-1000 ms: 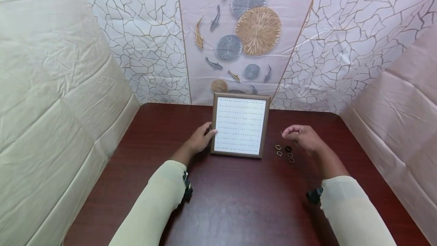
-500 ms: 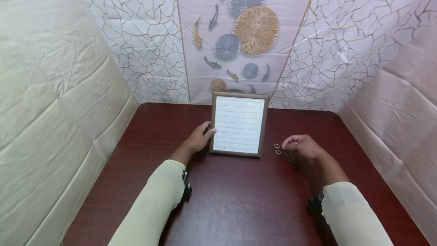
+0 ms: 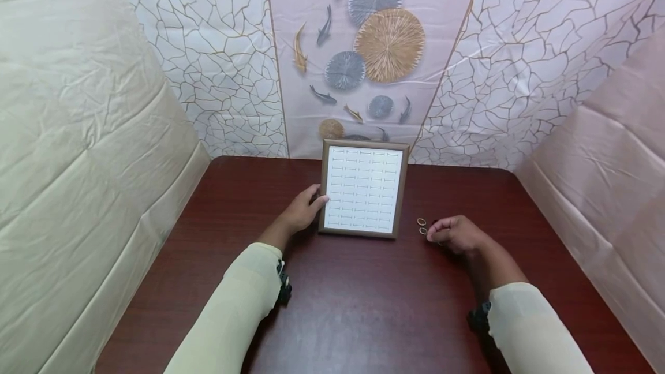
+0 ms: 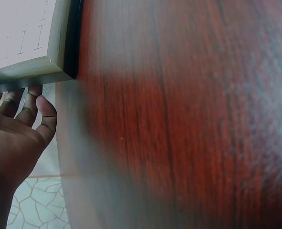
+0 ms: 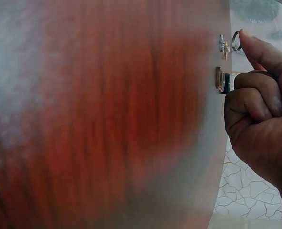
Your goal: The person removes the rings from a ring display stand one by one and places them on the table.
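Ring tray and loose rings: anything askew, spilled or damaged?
Nothing stands out. The ring tray lies flat with the left hand at its edge; the rings sit loose by the right hand.

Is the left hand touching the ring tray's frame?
Touching. In the left wrist view the left hand's fingertips press against the tray frame with no gap; the head view shows the left hand at the frame's left edge.

Standing at 6 o'clock, a dark red-brown wooden table point(image 3: 363, 305). Rising at 12 o'clock, a back wall point(image 3: 218, 74) with cracked-line pattern and a panel of fish and round fans point(image 3: 374, 45). Hanging at 9 and 3 o'clock, creased pale sheets point(image 3: 78, 160).
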`<action>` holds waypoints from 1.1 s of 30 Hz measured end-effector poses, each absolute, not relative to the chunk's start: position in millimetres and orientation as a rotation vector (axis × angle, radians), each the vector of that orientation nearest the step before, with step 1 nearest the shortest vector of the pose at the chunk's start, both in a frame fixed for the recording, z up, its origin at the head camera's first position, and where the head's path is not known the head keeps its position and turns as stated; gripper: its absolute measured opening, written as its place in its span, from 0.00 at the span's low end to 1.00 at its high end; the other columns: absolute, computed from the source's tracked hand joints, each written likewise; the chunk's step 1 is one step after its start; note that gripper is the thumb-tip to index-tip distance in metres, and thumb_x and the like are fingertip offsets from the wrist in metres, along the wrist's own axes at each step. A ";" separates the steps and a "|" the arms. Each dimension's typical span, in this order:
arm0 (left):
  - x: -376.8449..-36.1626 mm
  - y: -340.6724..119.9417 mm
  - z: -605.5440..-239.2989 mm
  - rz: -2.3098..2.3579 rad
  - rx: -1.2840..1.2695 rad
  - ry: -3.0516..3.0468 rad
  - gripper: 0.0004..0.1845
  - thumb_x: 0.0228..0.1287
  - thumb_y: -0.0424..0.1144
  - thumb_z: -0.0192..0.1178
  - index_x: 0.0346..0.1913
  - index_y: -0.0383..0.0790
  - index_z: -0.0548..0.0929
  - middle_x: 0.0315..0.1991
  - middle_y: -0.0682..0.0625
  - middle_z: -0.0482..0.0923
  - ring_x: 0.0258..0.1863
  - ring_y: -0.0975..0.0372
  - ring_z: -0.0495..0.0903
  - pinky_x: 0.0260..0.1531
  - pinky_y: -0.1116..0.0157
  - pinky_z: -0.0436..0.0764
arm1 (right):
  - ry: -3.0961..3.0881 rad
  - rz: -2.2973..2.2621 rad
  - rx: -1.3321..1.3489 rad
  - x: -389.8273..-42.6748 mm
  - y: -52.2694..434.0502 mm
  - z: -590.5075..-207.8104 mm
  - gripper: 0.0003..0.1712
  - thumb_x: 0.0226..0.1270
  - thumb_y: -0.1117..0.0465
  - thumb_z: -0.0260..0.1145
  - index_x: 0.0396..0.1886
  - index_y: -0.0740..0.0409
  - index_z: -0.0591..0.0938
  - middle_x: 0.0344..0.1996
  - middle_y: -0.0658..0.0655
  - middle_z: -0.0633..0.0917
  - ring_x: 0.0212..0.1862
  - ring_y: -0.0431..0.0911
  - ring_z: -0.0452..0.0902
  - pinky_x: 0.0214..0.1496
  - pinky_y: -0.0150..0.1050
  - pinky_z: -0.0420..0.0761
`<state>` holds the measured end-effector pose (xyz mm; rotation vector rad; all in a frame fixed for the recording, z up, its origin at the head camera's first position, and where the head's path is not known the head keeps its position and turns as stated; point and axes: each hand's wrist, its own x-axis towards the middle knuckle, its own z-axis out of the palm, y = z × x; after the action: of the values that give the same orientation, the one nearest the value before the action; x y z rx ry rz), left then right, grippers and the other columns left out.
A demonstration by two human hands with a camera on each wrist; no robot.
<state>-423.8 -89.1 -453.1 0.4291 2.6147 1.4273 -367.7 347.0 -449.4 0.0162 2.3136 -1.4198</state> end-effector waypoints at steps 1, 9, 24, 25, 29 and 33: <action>-424.0 -89.3 -453.3 1.428 0.433 2.616 0.34 0.89 0.53 0.52 0.85 0.37 0.64 0.79 0.36 0.71 0.81 0.46 0.68 0.83 0.44 0.66 | 2.311 -1.423 0.026 -367.5 346.7 -450.5 0.11 0.75 0.64 0.73 0.47 0.70 0.88 0.23 0.45 0.80 0.18 0.38 0.62 0.22 0.34 0.65; -423.8 -89.9 -453.5 1.421 0.433 2.606 0.36 0.89 0.54 0.52 0.86 0.37 0.62 0.81 0.35 0.68 0.83 0.45 0.65 0.83 0.43 0.65 | 2.304 -1.452 0.039 -365.5 344.5 -454.1 0.11 0.72 0.66 0.75 0.46 0.72 0.88 0.21 0.44 0.82 0.16 0.36 0.58 0.22 0.33 0.63; -422.9 -87.3 -452.8 1.436 0.430 2.596 0.35 0.89 0.54 0.52 0.86 0.37 0.62 0.81 0.35 0.69 0.83 0.45 0.66 0.84 0.44 0.64 | 2.329 -1.467 0.084 -362.4 343.2 -457.6 0.09 0.68 0.67 0.78 0.43 0.70 0.90 0.21 0.43 0.86 0.16 0.35 0.58 0.21 0.33 0.63; -422.8 -87.1 -453.0 1.437 0.427 2.595 0.35 0.89 0.54 0.52 0.86 0.37 0.62 0.81 0.35 0.69 0.83 0.45 0.65 0.84 0.44 0.64 | 2.328 -1.475 0.083 -362.2 343.3 -457.5 0.09 0.68 0.68 0.78 0.43 0.70 0.90 0.21 0.43 0.86 0.16 0.35 0.59 0.21 0.32 0.63; -421.0 -87.0 -455.0 1.440 0.405 2.599 0.36 0.89 0.55 0.51 0.87 0.38 0.60 0.82 0.36 0.67 0.85 0.45 0.63 0.85 0.44 0.63 | 2.334 -1.497 0.068 -362.8 344.8 -456.1 0.10 0.68 0.68 0.77 0.45 0.71 0.89 0.21 0.43 0.85 0.16 0.35 0.61 0.20 0.32 0.64; -418.3 -87.0 -455.3 1.463 0.400 2.600 0.38 0.89 0.54 0.50 0.89 0.41 0.54 0.85 0.35 0.62 0.87 0.44 0.59 0.87 0.44 0.59 | 2.381 -1.499 0.052 -365.3 347.7 -451.6 0.09 0.70 0.68 0.76 0.45 0.70 0.89 0.23 0.43 0.87 0.19 0.36 0.68 0.22 0.33 0.69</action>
<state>-418.3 -87.0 -455.3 0.3998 2.5997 1.4626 -365.3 347.7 -451.6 0.0525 2.3810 -1.4992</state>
